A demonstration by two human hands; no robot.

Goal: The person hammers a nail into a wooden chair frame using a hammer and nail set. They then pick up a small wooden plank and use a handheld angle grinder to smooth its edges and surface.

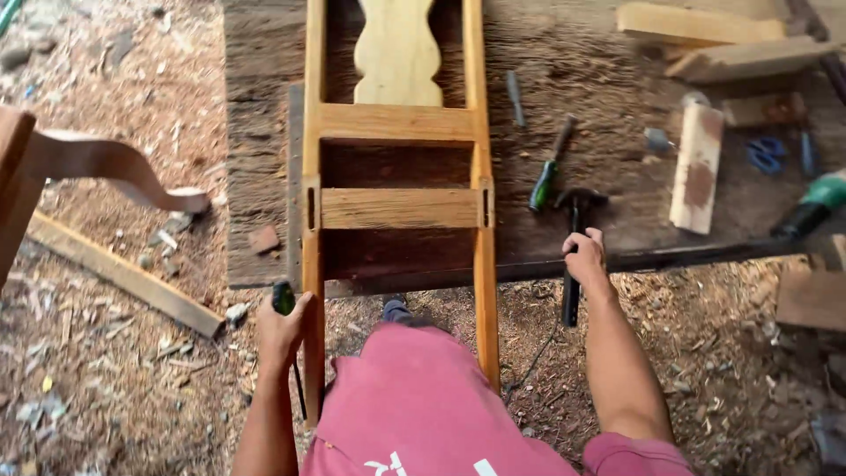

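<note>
— How do we hold the things now?

— Our left hand (284, 328) grips the chair frame (397, 203) leg, a green-handled tool pinched with it, to steady the frame on the workbench (608, 53). Our right hand (585, 258) closes on the hammer (575, 247) handle at the bench edge.

A chair frame (397, 176) of smooth, honey-coloured wood with a slight sheen lies on a worktop (256, 159) of rough, dark, weathered planks. At three o'clock from the frame, a hammer (575, 238) has a matt black head and handle. Beside it, a chisel (548, 172) has a glossy green plastic grip. Pale raw wood offcuts (698, 167) sit at two o'clock. Dry wood shavings cover the ground (106, 370).
</note>
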